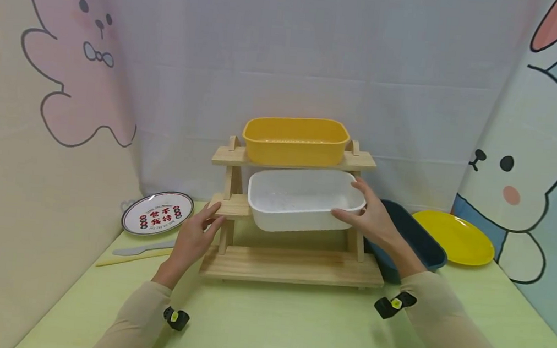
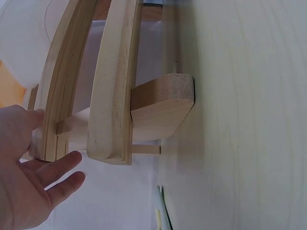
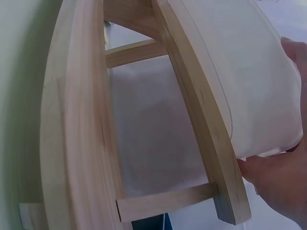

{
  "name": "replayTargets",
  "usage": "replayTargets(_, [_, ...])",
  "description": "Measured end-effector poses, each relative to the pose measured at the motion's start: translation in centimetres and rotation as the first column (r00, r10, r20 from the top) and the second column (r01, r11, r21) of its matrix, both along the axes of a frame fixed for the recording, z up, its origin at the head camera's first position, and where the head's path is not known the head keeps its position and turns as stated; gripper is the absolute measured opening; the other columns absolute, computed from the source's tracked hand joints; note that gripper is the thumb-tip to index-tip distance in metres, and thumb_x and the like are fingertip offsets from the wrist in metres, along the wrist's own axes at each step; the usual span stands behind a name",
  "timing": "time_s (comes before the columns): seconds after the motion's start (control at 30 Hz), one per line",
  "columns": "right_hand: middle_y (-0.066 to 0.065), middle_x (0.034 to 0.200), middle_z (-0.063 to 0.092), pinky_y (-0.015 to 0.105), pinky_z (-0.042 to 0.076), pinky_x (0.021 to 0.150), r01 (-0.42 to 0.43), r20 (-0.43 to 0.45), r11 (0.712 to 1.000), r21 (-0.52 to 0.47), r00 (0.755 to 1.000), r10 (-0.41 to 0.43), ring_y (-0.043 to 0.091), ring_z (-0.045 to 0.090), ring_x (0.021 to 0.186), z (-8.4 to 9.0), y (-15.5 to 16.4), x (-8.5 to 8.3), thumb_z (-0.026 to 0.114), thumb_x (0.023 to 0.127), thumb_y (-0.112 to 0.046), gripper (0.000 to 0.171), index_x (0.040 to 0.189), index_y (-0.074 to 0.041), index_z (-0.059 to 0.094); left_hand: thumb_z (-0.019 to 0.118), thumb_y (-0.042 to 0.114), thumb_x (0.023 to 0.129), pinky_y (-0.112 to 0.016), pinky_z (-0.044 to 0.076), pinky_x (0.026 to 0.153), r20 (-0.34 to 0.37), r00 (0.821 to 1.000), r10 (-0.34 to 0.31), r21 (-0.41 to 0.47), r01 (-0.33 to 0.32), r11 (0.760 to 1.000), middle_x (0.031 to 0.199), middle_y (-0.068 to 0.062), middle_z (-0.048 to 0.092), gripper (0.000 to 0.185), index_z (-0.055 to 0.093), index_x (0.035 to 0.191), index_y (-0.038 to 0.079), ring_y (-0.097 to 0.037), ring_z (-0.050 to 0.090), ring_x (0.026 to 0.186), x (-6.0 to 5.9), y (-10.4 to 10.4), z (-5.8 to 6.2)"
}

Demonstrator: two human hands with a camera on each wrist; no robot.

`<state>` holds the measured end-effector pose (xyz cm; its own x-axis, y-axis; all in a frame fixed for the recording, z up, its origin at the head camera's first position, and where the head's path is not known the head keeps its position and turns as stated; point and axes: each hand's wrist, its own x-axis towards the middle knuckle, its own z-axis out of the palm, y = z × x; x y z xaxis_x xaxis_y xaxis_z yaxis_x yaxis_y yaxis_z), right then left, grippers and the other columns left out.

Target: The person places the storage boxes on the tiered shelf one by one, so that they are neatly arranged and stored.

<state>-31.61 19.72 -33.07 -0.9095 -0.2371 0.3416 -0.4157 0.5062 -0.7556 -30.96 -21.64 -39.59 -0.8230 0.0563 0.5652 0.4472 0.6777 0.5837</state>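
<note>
A white rectangular bin [image 1: 299,220] sits tilted at the middle shelf of a three-tier wooden rack [image 1: 295,266]. My right hand [image 1: 371,218] grips its right end, thumb at the front wall and fingers at the far rim; the right wrist view shows the bin [image 3: 249,81] just past the shelf edge. With my left hand [image 1: 195,236] I hold the left end of the middle shelf. In the left wrist view, the left hand [image 2: 29,167] has its thumb on one face of that board and other fingers extending past its end. A yellow bin [image 1: 295,153] stands on the top shelf.
Left of the rack lie a white plate with red lettering [image 1: 158,213], a grey knife [image 1: 143,248] and a yellow utensil [image 1: 134,257]. A dark blue bin [image 1: 419,239] leans beside the rack's right side, near a yellow plate [image 1: 457,239]. A curtain hangs behind.
</note>
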Motion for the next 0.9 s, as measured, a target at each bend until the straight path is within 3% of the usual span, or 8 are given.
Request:
replayTargets(0.2, [0.004,0.166,0.016,0.037,0.052,0.076,0.062,-0.031,0.998,-0.006,0.998,-0.062,0.022,0.059,0.081,-0.1,-1.0,-0.3,0.077,0.085,-0.047,0.097,0.157,-0.008,0.025,0.065,0.025,0.100,-0.050,0.054,0.092,-0.006,1.000,-0.004,0.005,0.004,1.000,0.111,-0.016,0.072,0.047,0.056,0.142,0.005,-0.039,0.060,0.119,0.0,0.0,-0.1])
replayTargets(0.37, [0.007,0.166,0.016,0.038,0.051,0.074,0.083,-0.045,0.996,-0.014,0.995,-0.084,0.024,0.057,0.075,-0.2,-1.6,-0.6,0.078,0.083,-0.049,0.099,0.157,-0.007,0.027,0.065,0.026,0.100,-0.050,0.054,0.092,-0.005,1.000,-0.005,0.005,0.005,1.000,0.111,-0.016,0.073,0.048,0.056,0.142,0.005,-0.039,0.059,0.121,0.0,0.0,-0.1])
replayTargets(0.67, [0.009,0.166,0.014,0.044,0.050,0.082,0.105,-0.063,0.994,-0.023,0.992,-0.106,0.029,0.054,0.096,-0.4,-2.5,-1.0,0.079,0.082,-0.050,0.098,0.154,-0.002,0.031,0.066,0.025,0.099,-0.049,0.054,0.091,-0.003,1.000,-0.003,0.008,0.003,1.000,0.113,-0.016,0.072,0.047,0.058,0.141,0.006,-0.039,0.058,0.122,0.0,0.0,-0.2])
replayTargets(0.9, [0.005,0.166,0.016,0.046,0.049,0.086,0.125,-0.054,0.992,-0.034,0.991,-0.126,0.029,0.054,0.102,-0.5,-3.1,-1.3,0.078,0.081,-0.054,0.099,0.154,-0.007,0.032,0.066,0.025,0.099,-0.047,0.055,0.089,-0.023,1.000,0.002,0.005,-0.002,1.000,0.117,-0.016,0.070,0.046,0.058,0.140,0.005,-0.039,0.059,0.121,-0.1,0.0,-0.3])
